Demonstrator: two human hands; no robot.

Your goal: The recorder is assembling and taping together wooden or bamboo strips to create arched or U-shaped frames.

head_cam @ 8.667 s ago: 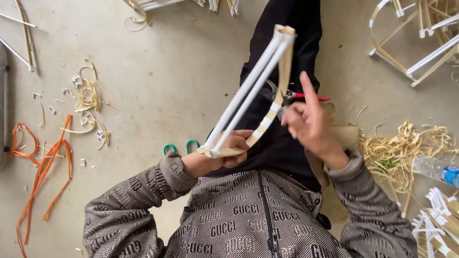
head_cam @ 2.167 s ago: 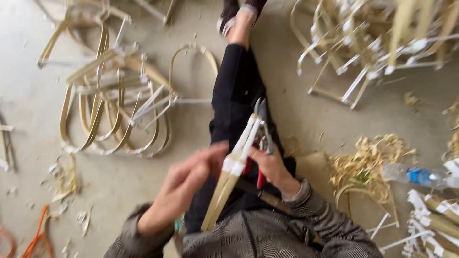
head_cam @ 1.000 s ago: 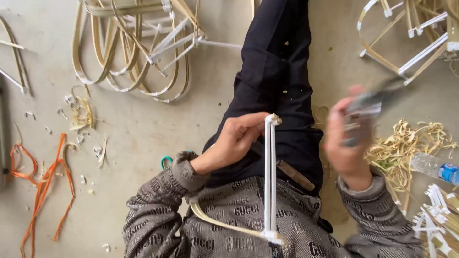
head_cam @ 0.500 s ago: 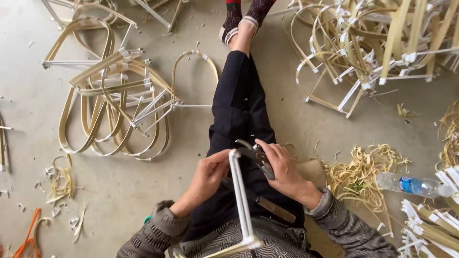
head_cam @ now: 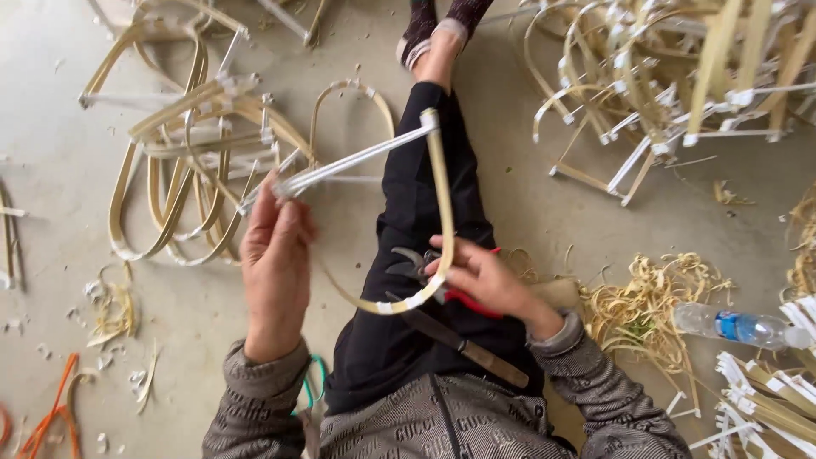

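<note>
The left hand (head_cam: pixel 276 263) is gripping the left corner of a bent bamboo frame (head_cam: pixel 438 195), fingers closed around the spot where its white-wrapped rods (head_cam: pixel 357 161) are meeting the curved strip. The frame is hanging in the air above the person's lap, its rods running up and to the right to a far corner over the black trouser leg (head_cam: pixel 425 212), then a bamboo strip is dropping back near to the right hand (head_cam: pixel 480 276). That hand is closing around red-handled pliers (head_cam: pixel 425 268) and is also touching the frame's lower curve, the thumb lying over the strip. A long knife (head_cam: pixel 463 348) is resting on the lap just near of the right hand. To the right, on the floor, a heap of pale bamboo shavings (head_cam: pixel 646 297) is lying beside a clear plastic bottle (head_cam: pixel 735 327). Far left, a pile of finished bent frames (head_cam: pixel 187 144) is sitting on the concrete; another tangle of frames (head_cam: pixel 680 76) is filling the far right. Orange strips (head_cam: pixel 51 416) are lying at the near left.
</note>
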